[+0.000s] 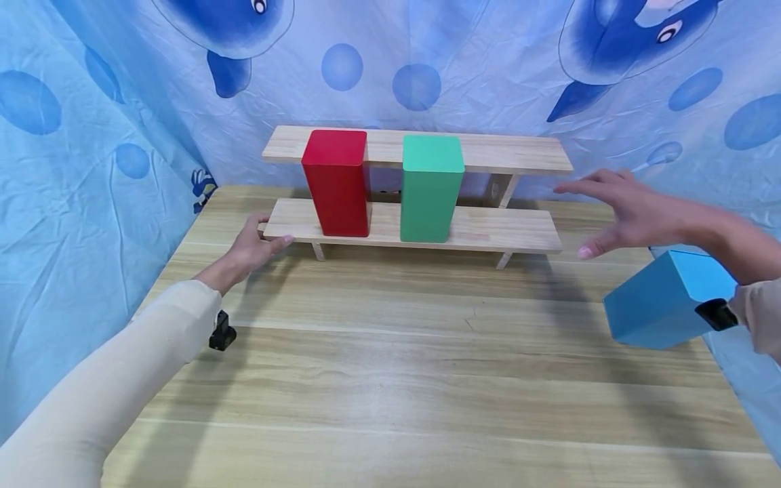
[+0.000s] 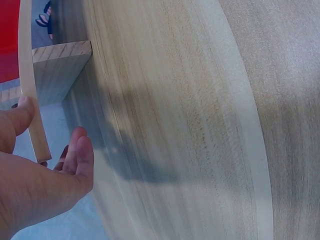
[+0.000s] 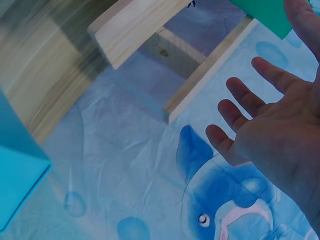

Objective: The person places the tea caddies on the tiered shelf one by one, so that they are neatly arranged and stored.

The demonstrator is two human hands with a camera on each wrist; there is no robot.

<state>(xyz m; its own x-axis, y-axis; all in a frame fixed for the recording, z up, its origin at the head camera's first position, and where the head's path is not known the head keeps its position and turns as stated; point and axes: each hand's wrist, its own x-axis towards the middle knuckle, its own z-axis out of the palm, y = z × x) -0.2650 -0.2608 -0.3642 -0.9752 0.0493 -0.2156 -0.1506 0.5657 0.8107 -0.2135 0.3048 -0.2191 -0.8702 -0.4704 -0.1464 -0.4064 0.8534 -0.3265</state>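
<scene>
A two-tier wooden shelf (image 1: 488, 229) stands at the back of the table. My left hand (image 1: 251, 245) is at the left end of its lower board; in the left wrist view the thumb lies against the board (image 2: 29, 85) and the bent fingers (image 2: 84, 155) come round its other side. Raised off the right end, my right hand (image 1: 634, 209) holds nothing, its fingers (image 3: 245, 97) spread. A red box (image 1: 338, 186) and a green box (image 1: 432, 190) stand upright on the lower board, the red one nearer my left hand.
A blue box (image 1: 665, 301) lies at the table's right edge, below my right forearm. The wood-grain table (image 1: 378, 379) stretches in front of the shelf. A blue curtain (image 1: 390, 41) with whale prints hangs behind and along both sides.
</scene>
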